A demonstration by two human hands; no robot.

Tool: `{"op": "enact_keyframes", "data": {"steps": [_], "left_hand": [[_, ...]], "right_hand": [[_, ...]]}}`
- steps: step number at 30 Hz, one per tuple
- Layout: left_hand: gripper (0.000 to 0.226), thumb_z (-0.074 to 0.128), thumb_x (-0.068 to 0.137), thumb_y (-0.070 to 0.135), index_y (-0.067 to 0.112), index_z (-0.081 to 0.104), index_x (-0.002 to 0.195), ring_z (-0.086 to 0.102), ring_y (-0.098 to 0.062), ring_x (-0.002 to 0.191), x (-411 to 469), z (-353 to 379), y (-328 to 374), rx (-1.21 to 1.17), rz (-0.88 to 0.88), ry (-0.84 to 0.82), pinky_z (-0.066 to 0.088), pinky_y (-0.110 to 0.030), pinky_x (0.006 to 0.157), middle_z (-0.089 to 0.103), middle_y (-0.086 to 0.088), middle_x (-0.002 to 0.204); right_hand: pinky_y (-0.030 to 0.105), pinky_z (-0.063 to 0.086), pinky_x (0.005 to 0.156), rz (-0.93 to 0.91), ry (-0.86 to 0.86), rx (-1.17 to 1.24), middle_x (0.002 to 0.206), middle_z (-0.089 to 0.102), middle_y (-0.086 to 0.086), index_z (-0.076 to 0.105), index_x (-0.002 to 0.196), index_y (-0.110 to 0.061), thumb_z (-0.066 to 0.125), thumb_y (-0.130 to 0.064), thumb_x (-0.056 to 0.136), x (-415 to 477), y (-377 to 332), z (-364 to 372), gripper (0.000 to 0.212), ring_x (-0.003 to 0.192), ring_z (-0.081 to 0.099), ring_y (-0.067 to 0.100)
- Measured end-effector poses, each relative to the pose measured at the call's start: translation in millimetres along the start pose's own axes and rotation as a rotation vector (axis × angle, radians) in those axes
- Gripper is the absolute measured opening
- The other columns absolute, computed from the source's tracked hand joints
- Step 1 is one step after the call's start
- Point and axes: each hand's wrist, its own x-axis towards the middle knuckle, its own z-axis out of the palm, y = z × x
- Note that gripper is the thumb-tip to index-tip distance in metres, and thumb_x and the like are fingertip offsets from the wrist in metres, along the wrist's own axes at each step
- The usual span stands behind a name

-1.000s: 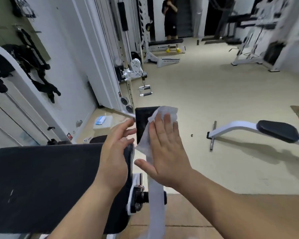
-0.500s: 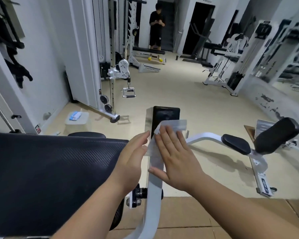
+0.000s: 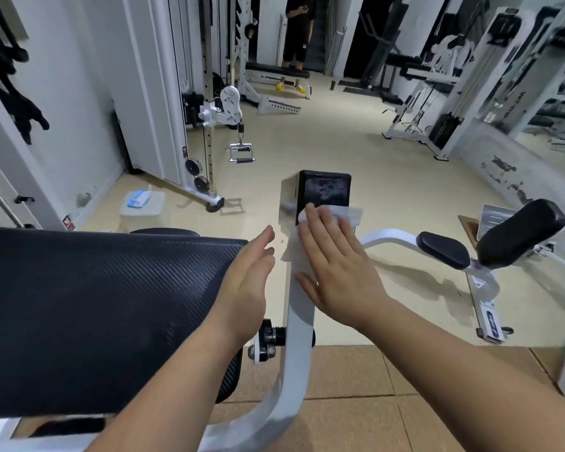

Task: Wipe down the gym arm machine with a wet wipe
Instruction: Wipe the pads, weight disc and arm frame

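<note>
The right hand point(image 3: 336, 272) presses the thin white wet wipe point(image 3: 348, 212) flat-fingered onto the white steel lever arm point(image 3: 299, 337) below its black end block point(image 3: 325, 189), while the left hand point(image 3: 245, 282), now drawn off it, hangs open and empty, likely freeing the stroke.

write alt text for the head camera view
A person's right hand presses a wet wipe against the white arm bar of a gym machine, near its black end block. The left hand hovers open beside the bar, over a black pad.

Beige floor point(image 3: 340, 135), white wall point(image 3: 79, 76), cable stn point(image 3: 209, 109) left, bench point(image 3: 276, 71) at back.
</note>
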Motion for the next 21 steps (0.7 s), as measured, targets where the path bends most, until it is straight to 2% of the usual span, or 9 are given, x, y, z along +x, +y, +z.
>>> {"op": "enact_keyframes", "data": {"steps": [3, 4, 6, 7, 10, 11, 14, 16, 21], "left_hand": [[0.062, 0.036, 0.091, 0.038, 0.03, 0.042, 0.152, 0.044, 0.007, 0.134, -14, -6, -14, 0.066, -0.023, 0.082, 0.033, -0.023, 0.114, 0.047, 0.021, 0.149], [0.058, 0.035, 0.091, 0.036, 0.033, 0.044, 0.149, 0.043, 0.011, 0.132, -19, -8, -19, 0.133, -0.013, 0.109, 0.032, -0.021, 0.114, 0.048, 0.03, 0.143], [0.047, 0.033, 0.093, 0.033, 0.046, 0.044, 0.137, 0.039, 0.022, 0.124, -30, -10, -30, 0.307, 0.012, 0.126, 0.029, -0.006, 0.106, 0.046, 0.047, 0.129], [0.046, 0.033, 0.094, 0.035, 0.046, 0.044, 0.136, 0.037, 0.023, 0.124, -34, -9, -39, 0.373, -0.002, 0.116, 0.028, -0.006, 0.106, 0.045, 0.046, 0.132], [0.058, 0.029, 0.096, 0.045, 0.031, 0.04, 0.151, 0.035, -0.001, 0.141, -43, 0, -70, 0.587, -0.088, 0.03, 0.031, -0.033, 0.119, 0.042, 0.016, 0.153], [0.058, 0.031, 0.098, 0.043, 0.028, 0.038, 0.154, 0.034, -0.005, 0.143, -47, 5, -79, 0.644, -0.096, 0.014, 0.03, -0.036, 0.121, 0.039, 0.012, 0.156], [0.055, 0.04, 0.103, 0.029, 0.023, 0.033, 0.157, 0.027, -0.006, 0.146, -57, 22, -90, 0.758, -0.146, 0.019, 0.022, -0.026, 0.121, 0.031, 0.01, 0.162], [0.059, 0.036, 0.1, 0.036, 0.023, 0.033, 0.157, 0.025, -0.008, 0.147, -63, 32, -94, 0.826, -0.194, 0.033, 0.02, -0.025, 0.121, 0.028, 0.008, 0.163], [0.069, 0.026, 0.092, 0.048, 0.022, 0.039, 0.154, 0.03, -0.013, 0.147, -71, 61, -91, 0.89, -0.259, 0.173, 0.024, -0.028, 0.119, 0.029, 0.005, 0.164]], "right_hand": [[0.051, 0.012, 0.128, -0.16, -0.027, 0.075, 0.168, 0.016, 0.02, 0.024, 0.159, 0.001, 0.058, -0.036, 0.101, -40, -8, 9, 0.077, 0.158, 0.013, 0.035], [0.051, 0.012, 0.128, -0.214, -0.061, 0.11, 0.168, 0.016, 0.02, 0.025, 0.159, 0.001, 0.053, -0.04, 0.103, -54, -14, 14, 0.075, 0.158, 0.014, 0.035], [0.05, 0.013, 0.128, -0.235, -0.173, 0.147, 0.169, 0.015, 0.018, 0.024, 0.16, -0.001, 0.04, -0.051, 0.106, -81, -24, 30, 0.075, 0.158, 0.01, 0.032], [0.049, 0.014, 0.127, -0.215, -0.238, 0.142, 0.17, 0.012, 0.017, 0.021, 0.161, -0.002, 0.036, -0.057, 0.107, -91, -26, 41, 0.079, 0.159, 0.006, 0.031], [0.05, 0.013, 0.124, -0.216, -0.311, 0.099, 0.171, 0.006, 0.015, 0.014, 0.163, -0.004, 0.034, -0.067, 0.104, -98, -23, 70, 0.089, 0.159, -0.003, 0.03], [0.05, 0.01, 0.126, -0.223, -0.295, 0.097, 0.171, 0.005, 0.014, 0.014, 0.163, -0.004, 0.033, -0.068, 0.103, -90, -19, 75, 0.09, 0.159, -0.003, 0.03], [0.049, 0.0, 0.129, -0.194, -0.207, 0.137, 0.171, 0.002, 0.013, 0.012, 0.163, -0.004, 0.028, -0.068, 0.102, -47, -1, 76, 0.089, 0.159, -0.003, 0.029], [0.049, -0.002, 0.129, -0.245, -0.186, 0.157, 0.171, 0.005, 0.013, 0.014, 0.163, -0.005, 0.03, -0.068, 0.101, -24, 13, 73, 0.09, 0.159, -0.003, 0.027], [0.047, -0.006, 0.128, -0.597, -0.208, 0.255, 0.171, 0.007, 0.014, 0.015, 0.163, -0.004, 0.031, -0.069, 0.102, -75, 26, 88, 0.091, 0.159, -0.003, 0.029]]}}
